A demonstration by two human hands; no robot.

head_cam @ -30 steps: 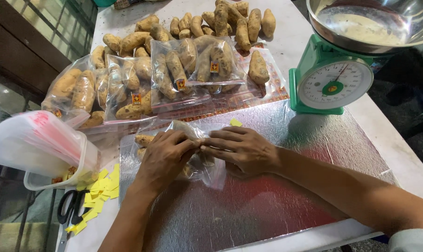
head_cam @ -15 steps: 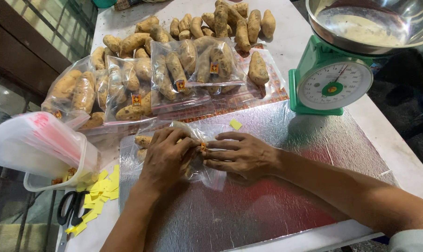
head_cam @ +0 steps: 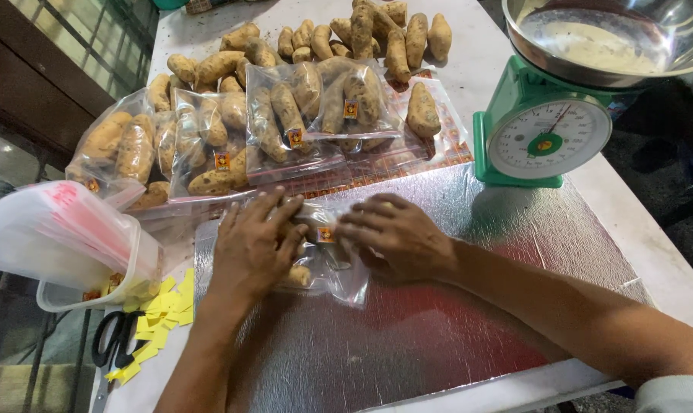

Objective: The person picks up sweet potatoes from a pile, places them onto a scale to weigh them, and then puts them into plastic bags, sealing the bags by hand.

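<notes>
Clear bag of tubers (head_cam: 327, 264) pressed flat under left hand (head_cam: 251, 248) and right hand (head_cam: 396, 237), fingers spread, gripping nothing.

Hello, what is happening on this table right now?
A person presses both hands on a clear plastic bag of sweet potatoes lying on a silver mat. The left hand and right hand meet at a small orange sticker on the bag. Filled bags and loose sweet potatoes lie behind, beside a green scale. Scissors and yellow slips lie at the left.
</notes>
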